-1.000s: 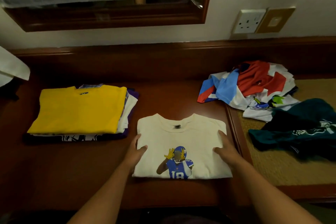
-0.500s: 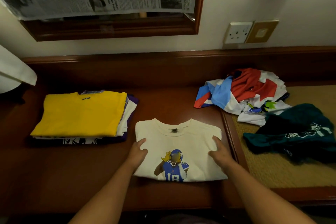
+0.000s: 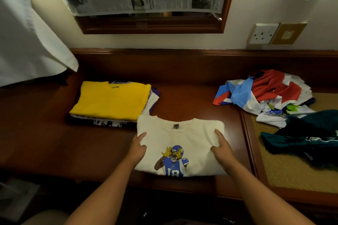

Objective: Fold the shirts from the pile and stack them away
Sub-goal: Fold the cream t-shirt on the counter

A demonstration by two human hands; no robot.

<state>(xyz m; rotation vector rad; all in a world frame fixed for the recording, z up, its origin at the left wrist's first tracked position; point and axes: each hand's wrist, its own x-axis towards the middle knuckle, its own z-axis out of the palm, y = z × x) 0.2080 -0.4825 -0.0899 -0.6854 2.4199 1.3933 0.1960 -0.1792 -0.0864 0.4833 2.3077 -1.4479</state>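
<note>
Item, nearest: two bare forearms are reaching forward from the near edge of the dark polished wooden counter [image 3: 182, 97], the landmark for all entries below. Left hand [image 3: 137, 149] is resting on the left flank of the folded cream cotton T-shirt with the blue number-18 football-player print [image 3: 181, 144], thumb lying on top; whether its fingers are tucking under the edge I cannot tell. Right hand [image 3: 222, 147] is mirroring it on the right flank, thumb spread on the cloth, the remaining fingers seemingly at or over the edge. The hands are apart, one on each side, both in contact with the shirt, which is lying at the counter's near centre, collar pointing away. Step judged in hand: lifting the finished fold across to the stack. Advice: keeping both hands level and well under the bundle so the layers are not sliding open, then lowering it square, collar aligned. Item, further, at the counter's left: stack of folded shirts topped by a yellow one [image 3: 111, 101], just touching the cream shirt's far-left corner. Item, at the counter's right end, spilling onto a woven tan mat [image 3: 285, 173]: loose pile of unfolded red, blue, white and dark teal shirts [image 3: 270, 100], awaiting folding.
</note>
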